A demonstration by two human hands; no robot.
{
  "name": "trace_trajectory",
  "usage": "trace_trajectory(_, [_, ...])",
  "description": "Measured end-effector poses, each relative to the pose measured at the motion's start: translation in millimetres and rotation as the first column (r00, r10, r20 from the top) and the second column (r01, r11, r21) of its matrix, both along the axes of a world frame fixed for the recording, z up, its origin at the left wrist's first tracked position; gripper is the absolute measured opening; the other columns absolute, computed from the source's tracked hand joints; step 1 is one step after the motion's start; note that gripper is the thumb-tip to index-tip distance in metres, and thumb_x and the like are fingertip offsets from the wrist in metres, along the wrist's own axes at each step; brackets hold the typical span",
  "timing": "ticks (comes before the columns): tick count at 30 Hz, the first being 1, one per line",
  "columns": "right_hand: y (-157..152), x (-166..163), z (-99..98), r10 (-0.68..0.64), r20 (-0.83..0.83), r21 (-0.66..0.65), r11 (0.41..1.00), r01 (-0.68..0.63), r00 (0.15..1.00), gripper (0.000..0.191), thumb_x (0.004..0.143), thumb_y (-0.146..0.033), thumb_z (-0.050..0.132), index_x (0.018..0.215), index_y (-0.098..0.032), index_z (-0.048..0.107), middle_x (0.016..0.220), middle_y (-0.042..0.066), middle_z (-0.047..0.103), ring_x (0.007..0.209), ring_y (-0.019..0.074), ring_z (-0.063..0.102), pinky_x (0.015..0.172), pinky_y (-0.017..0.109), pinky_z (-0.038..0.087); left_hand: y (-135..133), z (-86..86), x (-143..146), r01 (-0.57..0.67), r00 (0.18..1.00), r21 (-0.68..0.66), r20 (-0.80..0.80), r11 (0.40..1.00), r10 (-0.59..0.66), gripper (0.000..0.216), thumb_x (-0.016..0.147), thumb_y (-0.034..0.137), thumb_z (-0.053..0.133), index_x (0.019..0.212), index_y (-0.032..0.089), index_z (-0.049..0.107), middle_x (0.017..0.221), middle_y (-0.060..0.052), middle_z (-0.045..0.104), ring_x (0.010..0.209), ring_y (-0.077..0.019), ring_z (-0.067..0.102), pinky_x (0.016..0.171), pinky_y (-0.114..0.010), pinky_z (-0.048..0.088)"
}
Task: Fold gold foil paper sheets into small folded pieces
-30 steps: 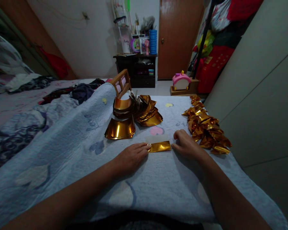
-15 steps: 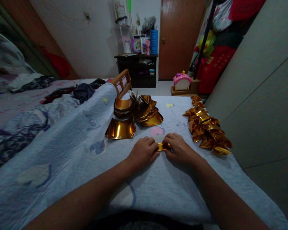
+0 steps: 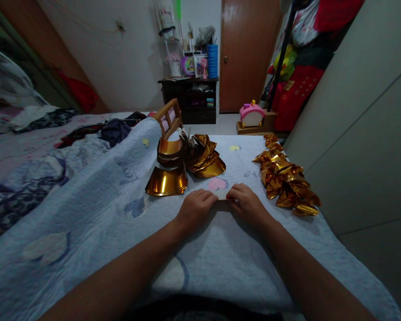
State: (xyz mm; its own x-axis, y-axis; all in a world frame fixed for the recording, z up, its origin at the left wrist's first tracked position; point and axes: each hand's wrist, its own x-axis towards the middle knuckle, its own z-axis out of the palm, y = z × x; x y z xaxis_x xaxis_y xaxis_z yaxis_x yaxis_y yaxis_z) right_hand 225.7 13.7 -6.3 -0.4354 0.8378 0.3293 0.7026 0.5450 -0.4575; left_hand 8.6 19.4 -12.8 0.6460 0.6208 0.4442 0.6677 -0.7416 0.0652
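Between my two hands is a gold foil paper (image 3: 224, 199), seen nearly edge-on as a thin pale strip. My left hand (image 3: 198, 206) is closed on its left end, fingers bent together. On the right end, my right hand (image 3: 246, 201) grips with thumb and fingers. Much of the paper is hidden behind the fingers. Beyond my left hand lie flat curved gold foil sheets (image 3: 167, 182) and a fanned stack of them (image 3: 205, 158). To the right of my right hand runs a row of folded gold foil pieces (image 3: 285, 180).
A pale blue quilted cloth (image 3: 127, 249) covers the surface under my hands. A small wooden frame (image 3: 169, 117) stands behind the foil stack. Past the far edge is a pink toy (image 3: 252, 115) on a box. A pale cabinet wall (image 3: 364, 147) rises at right.
The foil paper between my hands has turned from showing its shiny gold face to a thin pale edge. Both hands stay closed on it in almost the same place.
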Motion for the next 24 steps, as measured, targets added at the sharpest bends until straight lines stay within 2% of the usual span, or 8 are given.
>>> trace_trajectory(4, [-4.8, -1.2, 10.2, -0.009, -0.022, 0.073, 0.997, 0.011, 1.0, 0.018, 0.081, -0.003, 0.053, 0.082, -0.02, 0.058, 0.086, 0.007, 0.059, 0.087, 0.0237, 0.05, 0.08, 0.036, 0.039, -0.6, 3.1, -1.5, -0.033, 0.999, 0.03, 0.033, 0.999, 0.032, 0.009, 0.095, 0.016, 0.06, 0.095, 0.019, 0.068, 0.092, -0.006, 0.07, 0.089, -0.0222, 0.061, 0.079, -0.035, 0.049])
trace_trajectory(8, [-11.8, -6.6, 18.2, 0.032, 0.014, 0.086, 0.996, -0.034, 0.999, 0.021, 0.074, -0.001, 0.056, 0.081, -0.021, 0.054, 0.087, 0.007, 0.057, 0.086, 0.0239, 0.047, 0.078, 0.035, 0.037, 0.1, 3.5, -2.1, -0.087, 0.995, 0.058, 0.058, 0.995, 0.084, 0.016, 0.096, 0.015, 0.056, 0.088, 0.021, 0.068, 0.087, -0.005, 0.066, 0.087, -0.0223, 0.057, 0.079, -0.034, 0.046])
trace_trajectory(12, [-17.1, -15.0, 16.9, 0.088, 0.106, 0.107, 0.989, -0.099, 0.99, 0.014, 0.083, -0.006, 0.059, 0.081, -0.02, 0.056, 0.088, 0.007, 0.059, 0.086, 0.0237, 0.046, 0.077, 0.035, 0.034, 1.7, 3.0, -1.3, -0.142, 0.989, 0.054, 0.046, 0.988, 0.14, 0.021, 0.095, 0.011, 0.053, 0.082, 0.02, 0.066, 0.084, -0.005, 0.063, 0.086, -0.0228, 0.054, 0.078, -0.035, 0.044])
trace_trajectory(16, [-20.3, -23.8, 11.5, 0.103, 0.21, 0.095, 0.988, -0.126, 0.972, 0.01, 0.093, -0.014, 0.059, 0.084, -0.019, 0.06, 0.089, 0.008, 0.061, 0.086, 0.023, 0.046, 0.078, 0.036, 0.032, 3.7, 2.4, -0.1, -0.162, 0.985, 0.039, -0.057, 0.986, 0.164, 0.018, 0.096, 0.014, 0.054, 0.084, 0.02, 0.066, 0.084, -0.006, 0.062, 0.085, -0.0241, 0.053, 0.076, -0.037, 0.041])
trace_trajectory(20, [-23.6, -28.6, 8.5, 0.164, 0.254, 0.016, 0.985, -0.174, 0.953, 0.005, 0.09, -0.015, 0.059, 0.092, -0.018, 0.062, 0.092, 0.008, 0.063, 0.087, 0.0228, 0.048, 0.078, 0.036, 0.033, 7.9, 1.9, 0.0, -0.126, 0.979, -0.044, -0.167, 0.991, 0.117, 0.014, 0.096, 0.018, 0.057, 0.085, 0.019, 0.065, 0.086, -0.007, 0.062, 0.087, -0.0245, 0.053, 0.076, -0.037, 0.041])
trace_trajectory(24, [-26.3, -27.9, 10.8, 0.239, 0.235, -0.083, 0.971, -0.225, 0.942, 0.012, 0.082, -0.014, 0.059, 0.093, -0.018, 0.062, 0.092, 0.007, 0.062, 0.086, 0.022, 0.049, 0.079, 0.035, 0.035, 12.0, 7.2, -2.8, -0.059, 0.981, -0.194, -0.192, 0.979, 0.021, 0.009, 0.094, 0.017, 0.059, 0.088, 0.019, 0.064, 0.092, -0.007, 0.063, 0.09, -0.0241, 0.054, 0.077, -0.037, 0.041])
